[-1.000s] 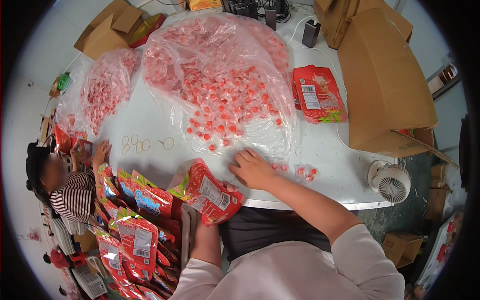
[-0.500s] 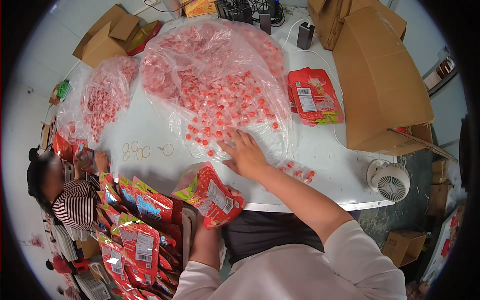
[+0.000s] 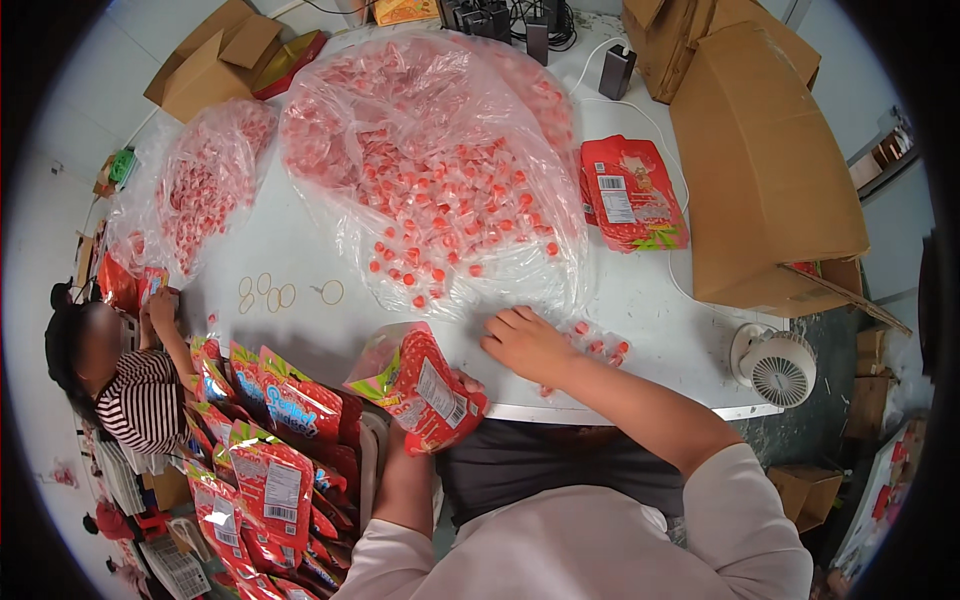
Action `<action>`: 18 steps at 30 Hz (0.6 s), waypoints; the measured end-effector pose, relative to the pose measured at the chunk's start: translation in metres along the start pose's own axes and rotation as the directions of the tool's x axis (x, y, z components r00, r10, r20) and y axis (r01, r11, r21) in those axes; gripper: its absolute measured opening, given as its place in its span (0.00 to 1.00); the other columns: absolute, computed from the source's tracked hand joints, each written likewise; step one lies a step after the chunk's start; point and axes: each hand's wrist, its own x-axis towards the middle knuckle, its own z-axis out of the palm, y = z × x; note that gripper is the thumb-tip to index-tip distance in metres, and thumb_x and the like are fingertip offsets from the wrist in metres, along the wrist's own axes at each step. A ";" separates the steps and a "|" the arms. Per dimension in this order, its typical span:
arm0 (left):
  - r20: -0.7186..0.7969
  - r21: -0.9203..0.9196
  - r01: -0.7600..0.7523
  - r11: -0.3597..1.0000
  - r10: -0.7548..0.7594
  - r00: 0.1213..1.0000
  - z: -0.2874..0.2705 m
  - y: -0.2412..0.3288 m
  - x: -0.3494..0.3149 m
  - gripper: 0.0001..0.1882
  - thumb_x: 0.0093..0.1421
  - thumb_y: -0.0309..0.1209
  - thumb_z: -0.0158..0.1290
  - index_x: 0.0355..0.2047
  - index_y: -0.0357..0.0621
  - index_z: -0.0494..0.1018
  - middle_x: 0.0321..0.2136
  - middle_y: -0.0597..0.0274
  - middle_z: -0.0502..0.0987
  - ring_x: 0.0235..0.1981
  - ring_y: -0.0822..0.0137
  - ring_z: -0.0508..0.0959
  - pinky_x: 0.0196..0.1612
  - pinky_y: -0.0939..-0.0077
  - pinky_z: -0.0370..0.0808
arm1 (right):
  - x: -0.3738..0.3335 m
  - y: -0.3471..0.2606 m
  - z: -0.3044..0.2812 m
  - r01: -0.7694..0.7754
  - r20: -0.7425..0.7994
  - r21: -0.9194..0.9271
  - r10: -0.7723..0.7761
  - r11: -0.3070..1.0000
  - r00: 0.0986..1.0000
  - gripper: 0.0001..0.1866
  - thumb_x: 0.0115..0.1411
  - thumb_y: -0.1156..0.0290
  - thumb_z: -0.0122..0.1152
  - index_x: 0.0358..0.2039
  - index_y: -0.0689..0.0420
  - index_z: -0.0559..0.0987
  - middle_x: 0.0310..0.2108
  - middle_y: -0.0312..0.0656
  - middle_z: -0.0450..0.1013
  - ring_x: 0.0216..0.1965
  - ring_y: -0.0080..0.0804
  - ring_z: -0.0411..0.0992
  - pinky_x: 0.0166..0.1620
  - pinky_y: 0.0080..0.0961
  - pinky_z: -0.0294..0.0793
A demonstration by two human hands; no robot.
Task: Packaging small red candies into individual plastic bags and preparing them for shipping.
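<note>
My left hand [image 3: 468, 381] grips a red pouch [image 3: 432, 395] just past the table's front edge; most of that hand is hidden behind the pouch. My right hand [image 3: 527, 345] is over the front of the table with its fingers curled in. Whatever it may hold is hidden. Beyond it, a large clear plastic bag [image 3: 340, 225] lies open, full of small red-and-clear wrapped pieces [image 3: 440, 200]. A few more of these loose pieces [image 3: 600, 345] lie beside my right forearm.
Filled red pouches [image 3: 275, 480] stand packed at my left. Flat pouches [image 3: 625, 195] lie stacked at the right, near a large cardboard box [image 3: 765, 170] and a white fan [image 3: 780, 365]. Rubber bands [image 3: 285, 296] and a second bag [image 3: 205, 190] are at left. A co-worker [image 3: 140, 400] sits there.
My right hand has drawn back from the open bag toward the table's front edge, and its spread fingers have curled in. The left hand keeps the pouch in nearly the same place.
</note>
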 end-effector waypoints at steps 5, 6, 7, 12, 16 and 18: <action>-0.005 -0.025 0.024 0.999 -0.025 1.000 0.015 0.002 0.006 0.23 0.65 0.50 0.48 0.45 0.42 0.72 0.40 0.48 0.76 0.48 0.49 0.73 0.57 0.53 0.66 | -0.026 0.007 -0.004 0.014 -0.096 0.020 -0.012 1.000 0.995 0.09 0.54 0.70 0.54 0.35 0.54 0.77 0.42 0.36 0.70 0.53 0.35 0.66 0.60 0.38 0.64; -0.022 -0.007 0.024 1.000 -0.024 0.999 0.012 0.003 0.005 0.22 0.65 0.50 0.48 0.44 0.42 0.72 0.40 0.48 0.76 0.48 0.49 0.73 0.57 0.53 0.66 | -0.029 0.005 -0.003 0.005 -0.085 0.017 -0.003 1.000 0.996 0.09 0.53 0.70 0.54 0.36 0.54 0.77 0.43 0.36 0.70 0.54 0.35 0.65 0.61 0.38 0.63; -0.024 -0.005 0.024 1.000 -0.024 0.999 0.003 0.003 0.004 0.22 0.65 0.50 0.48 0.44 0.42 0.72 0.40 0.48 0.76 0.48 0.49 0.73 0.57 0.53 0.66 | -0.031 0.002 -0.003 0.005 -0.086 0.018 -0.003 1.000 0.996 0.09 0.53 0.70 0.54 0.36 0.54 0.77 0.43 0.36 0.70 0.54 0.35 0.65 0.61 0.38 0.63; 0.060 0.027 0.042 0.999 -0.044 0.997 -0.006 0.001 0.009 0.21 0.65 0.49 0.49 0.43 0.42 0.71 0.41 0.49 0.76 0.48 0.50 0.74 0.57 0.52 0.67 | -0.045 0.001 0.000 0.058 -0.022 0.079 -0.057 0.995 0.998 0.11 0.52 0.71 0.55 0.37 0.56 0.77 0.47 0.37 0.70 0.55 0.35 0.66 0.58 0.35 0.68; 0.027 0.141 -0.032 0.990 0.028 0.999 0.023 0.002 0.011 0.22 0.65 0.49 0.48 0.43 0.42 0.72 0.41 0.49 0.76 0.48 0.50 0.74 0.57 0.52 0.67 | -0.050 0.006 -0.007 0.088 0.024 0.092 -0.091 0.992 0.996 0.12 0.53 0.73 0.55 0.39 0.56 0.78 0.47 0.37 0.70 0.55 0.36 0.66 0.56 0.34 0.69; -0.015 0.145 0.003 0.989 -0.001 1.000 0.018 0.004 0.006 0.22 0.65 0.49 0.49 0.44 0.42 0.71 0.41 0.49 0.76 0.48 0.50 0.74 0.57 0.52 0.67 | -0.051 0.006 -0.010 0.024 0.013 0.165 -0.027 0.986 1.000 0.15 0.51 0.73 0.58 0.41 0.55 0.78 0.47 0.37 0.71 0.55 0.36 0.66 0.57 0.35 0.68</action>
